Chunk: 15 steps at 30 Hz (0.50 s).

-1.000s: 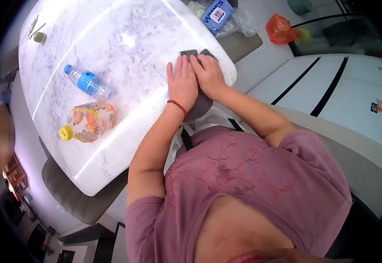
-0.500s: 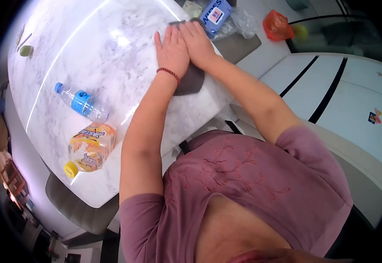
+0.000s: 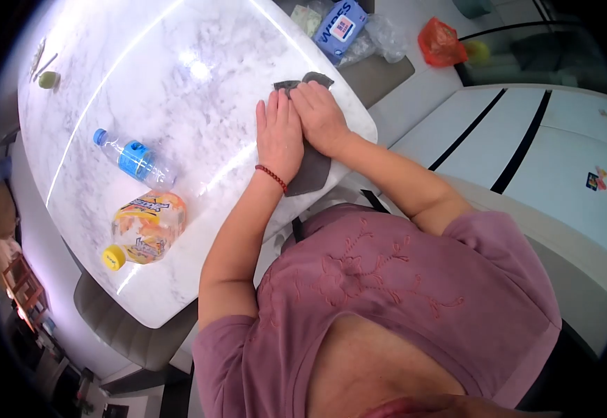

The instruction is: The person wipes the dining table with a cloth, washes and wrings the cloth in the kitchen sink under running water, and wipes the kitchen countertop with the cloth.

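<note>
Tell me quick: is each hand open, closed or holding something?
Left hand: open, palm down on the grey cloth.
Right hand: open, palm down on the same cloth.

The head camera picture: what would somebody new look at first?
Probably the left hand and right hand: the two hands rest side by side on a grey cloth near the edge of the shiny marbled table. Next, perhaps, the yellow-capped bottle and blue-labelled bottle, both lying on the table to the left. The orange-red bag also stands out, beyond the table at the upper right.
</note>
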Each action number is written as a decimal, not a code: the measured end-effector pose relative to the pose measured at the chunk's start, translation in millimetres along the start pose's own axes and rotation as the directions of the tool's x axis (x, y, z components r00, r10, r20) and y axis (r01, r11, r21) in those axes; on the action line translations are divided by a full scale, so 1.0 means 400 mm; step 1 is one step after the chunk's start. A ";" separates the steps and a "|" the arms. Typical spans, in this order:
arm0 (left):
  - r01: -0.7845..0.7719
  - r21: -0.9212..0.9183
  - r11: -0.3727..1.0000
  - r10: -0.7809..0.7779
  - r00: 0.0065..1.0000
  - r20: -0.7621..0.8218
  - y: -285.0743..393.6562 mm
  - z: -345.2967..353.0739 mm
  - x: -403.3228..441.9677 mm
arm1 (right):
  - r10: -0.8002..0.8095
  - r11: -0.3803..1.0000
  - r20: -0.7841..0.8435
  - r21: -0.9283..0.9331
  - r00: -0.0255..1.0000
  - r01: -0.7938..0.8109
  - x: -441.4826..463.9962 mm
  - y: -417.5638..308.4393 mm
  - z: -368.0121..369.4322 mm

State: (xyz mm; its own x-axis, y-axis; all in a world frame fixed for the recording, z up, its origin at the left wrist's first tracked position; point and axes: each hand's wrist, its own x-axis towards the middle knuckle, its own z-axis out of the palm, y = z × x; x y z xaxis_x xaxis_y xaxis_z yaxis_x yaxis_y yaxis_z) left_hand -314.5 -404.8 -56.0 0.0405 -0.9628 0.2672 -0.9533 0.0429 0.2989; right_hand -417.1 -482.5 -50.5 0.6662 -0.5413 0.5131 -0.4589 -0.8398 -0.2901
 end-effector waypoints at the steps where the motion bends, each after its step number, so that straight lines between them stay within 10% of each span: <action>1: -0.003 0.006 1.000 0.003 1.000 -0.013 -0.001 0.005 0.002 | -0.039 0.998 -0.070 -0.051 0.997 0.035 -0.003 -0.005 -0.001; 15: 0.136 0.217 0.967 -0.146 0.989 0.030 -0.096 0.047 0.234 | 0.000 0.997 -0.055 -0.072 0.998 -0.004 0.186 0.134 0.099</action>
State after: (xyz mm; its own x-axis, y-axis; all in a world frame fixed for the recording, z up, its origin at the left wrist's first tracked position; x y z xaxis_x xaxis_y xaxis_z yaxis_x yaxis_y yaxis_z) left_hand -279.7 -501.6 -59.7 0.1704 -0.9663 0.1931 -0.9809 -0.1477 0.1266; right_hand -368.8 -569.6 -59.8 0.6323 -0.5384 0.5570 -0.5030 -0.8322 -0.2334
